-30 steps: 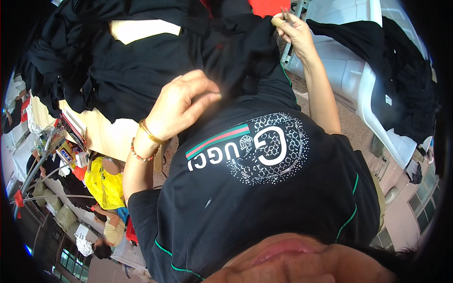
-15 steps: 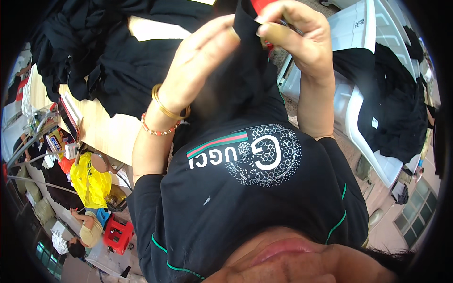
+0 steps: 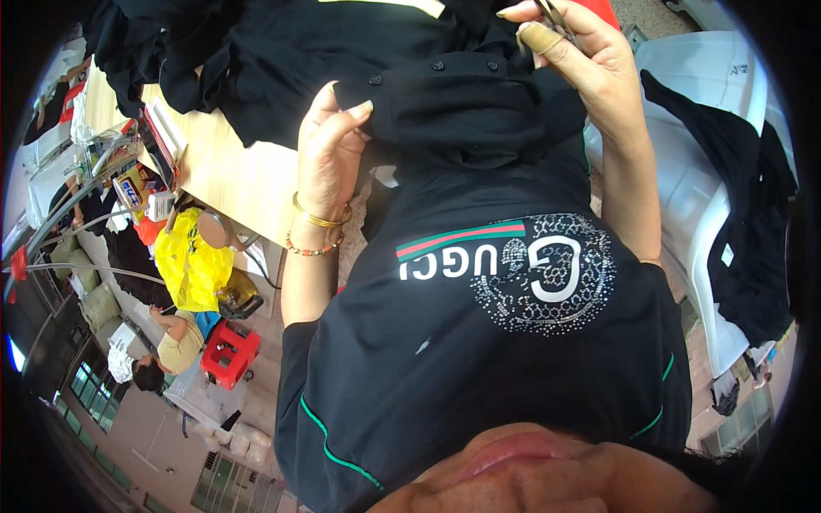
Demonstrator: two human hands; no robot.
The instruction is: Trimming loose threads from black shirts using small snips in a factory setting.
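A black garment [image 3: 466,107] hangs in front of my chest, its band turned up so that a row of 3 dark buttons [image 3: 438,66] shows along the top edge. My left hand [image 3: 332,154], with bracelets on the wrist, pinches the left end of this band between thumb and fingers. At the band's other end is my right hand [image 3: 594,68], curled around small metal thread snips [image 3: 556,15]. Tan tape or a cover wraps one of its digits. Whether the right fingertips also grip the cloth I cannot tell.
More black garments [image 3: 171,51] are heaped on the wooden table [image 3: 248,175] ahead and left. To the right stands a white plastic bin [image 3: 705,94] with black cloth [image 3: 753,222] over it. At left are a yellow bag [image 3: 190,261], a red stool [image 3: 229,352] and a seated person [image 3: 178,342].
The cloth held up between my hands has been lowered and stretched sideways, bringing the buttons into sight. My hands have moved apart, and the whole view has shifted a little.
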